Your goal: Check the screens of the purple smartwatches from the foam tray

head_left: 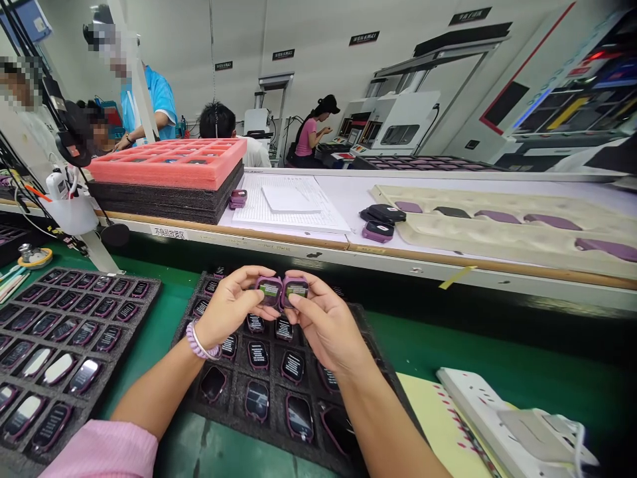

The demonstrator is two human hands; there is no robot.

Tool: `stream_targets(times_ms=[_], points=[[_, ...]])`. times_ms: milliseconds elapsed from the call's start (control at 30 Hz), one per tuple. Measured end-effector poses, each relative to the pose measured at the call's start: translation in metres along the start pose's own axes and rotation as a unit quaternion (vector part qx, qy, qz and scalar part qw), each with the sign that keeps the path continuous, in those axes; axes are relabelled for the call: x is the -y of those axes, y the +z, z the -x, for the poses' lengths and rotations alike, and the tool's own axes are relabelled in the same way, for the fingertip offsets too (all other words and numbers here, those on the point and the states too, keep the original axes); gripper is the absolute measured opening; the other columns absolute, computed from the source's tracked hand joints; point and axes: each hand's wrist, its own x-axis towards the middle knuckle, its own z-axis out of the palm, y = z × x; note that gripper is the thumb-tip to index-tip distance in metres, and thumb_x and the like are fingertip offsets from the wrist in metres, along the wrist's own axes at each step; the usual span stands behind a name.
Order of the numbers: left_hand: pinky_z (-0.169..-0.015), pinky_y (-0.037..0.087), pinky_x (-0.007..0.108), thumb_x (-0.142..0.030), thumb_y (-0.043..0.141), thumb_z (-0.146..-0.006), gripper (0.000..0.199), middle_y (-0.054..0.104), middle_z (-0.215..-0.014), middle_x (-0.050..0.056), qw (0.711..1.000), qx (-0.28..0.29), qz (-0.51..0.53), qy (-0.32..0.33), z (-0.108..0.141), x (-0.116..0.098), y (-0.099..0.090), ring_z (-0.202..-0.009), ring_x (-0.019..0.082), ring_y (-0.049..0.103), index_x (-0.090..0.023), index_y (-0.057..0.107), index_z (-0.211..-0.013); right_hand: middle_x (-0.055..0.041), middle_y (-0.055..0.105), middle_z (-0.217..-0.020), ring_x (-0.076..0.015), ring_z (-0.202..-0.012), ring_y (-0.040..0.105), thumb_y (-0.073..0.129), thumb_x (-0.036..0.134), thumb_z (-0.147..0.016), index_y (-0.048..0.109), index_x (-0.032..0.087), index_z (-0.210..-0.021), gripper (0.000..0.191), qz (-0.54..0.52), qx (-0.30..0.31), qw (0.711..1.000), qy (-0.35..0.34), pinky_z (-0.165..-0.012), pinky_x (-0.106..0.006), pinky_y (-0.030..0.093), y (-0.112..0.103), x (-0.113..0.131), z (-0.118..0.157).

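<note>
My left hand (239, 295) pinches a purple-framed watch case (269, 292) with a lit screen, thumb on its face. A second such watch case (294, 290) is gripped between the thumb and fingers of my right hand (318, 309). Both are held side by side, edges about touching, above a black foam tray (239, 380). In that tray's pockets lie several purple-framed watch cases (257, 355), many with white text on dark screens. My forearms hide part of the tray.
Another foam tray of watch cases (142, 312) lies left. On the shelf are a red foam tray (219, 174), papers (298, 199), loose dark watch cases (381, 222) and a pale moulded tray (497, 236). A power strip (478, 392) sits right. Several people work beyond.
</note>
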Motion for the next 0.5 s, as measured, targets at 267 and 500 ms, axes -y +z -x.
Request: stream_targets(times_ms=[267, 500], points=[[-0.062, 0.063, 0.025, -0.029, 0.068, -0.077, 0.036, 0.068, -0.098, 0.005, 1.000, -0.013, -0.010, 0.003, -0.0001, -0.0015, -0.0002, -0.063, 0.016, 0.072, -0.016, 0.061, -0.110, -0.0013, 0.060, -0.086, -0.0134, -0.061, 0.050, 0.077, 0.029, -0.074, 0.065, 0.021, -0.113, 0.041, -0.006, 0.020, 1.000, 0.003, -0.058, -0.028, 0.045, 0.0000, 0.0021, 0.0016], [-0.061, 0.063, 0.025, -0.034, 0.074, -0.077, 0.040, 0.068, -0.102, 0.007, 1.000, -0.010, -0.014, 0.014, -0.0013, 0.0010, -0.0012, -0.063, 0.015, 0.071, -0.016, 0.061, -0.110, -0.0001, 0.059, -0.080, -0.0135, -0.060, 0.050, 0.081, 0.036, -0.078, 0.066, 0.021, -0.114, 0.042, -0.015, 0.023, 1.000, 0.005, -0.057, -0.028, 0.045, -0.0009, 0.0004, 0.0010]])
